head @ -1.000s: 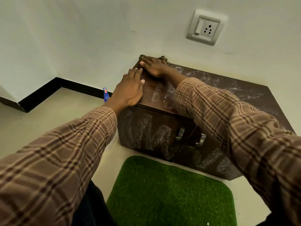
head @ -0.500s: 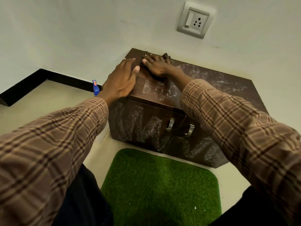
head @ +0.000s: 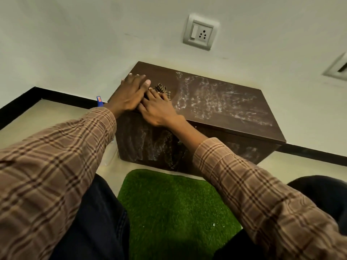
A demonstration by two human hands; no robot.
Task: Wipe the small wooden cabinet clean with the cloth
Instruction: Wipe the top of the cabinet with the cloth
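Observation:
A small dark wooden cabinet (head: 221,106) stands against the wall, its top and front streaked with white dust. My right hand (head: 159,109) presses flat on a dark checked cloth (head: 162,90) near the top's front left part; only the cloth's far edge shows past my fingers. My left hand (head: 129,94) lies flat with fingers apart on the cabinet's left edge, touching the right hand. The left part of the top looks darker and free of dust. My right forearm hides the cabinet's handles.
A green grass-like mat (head: 174,209) lies on the floor in front of the cabinet. A small blue object (head: 99,101) sits on the floor left of the cabinet by the black skirting. A wall socket (head: 201,32) is above. My knees flank the mat.
My right hand has drawn the cloth from the top's back left corner toward the front edge. The left hand stays on the left edge. The view has shifted left.

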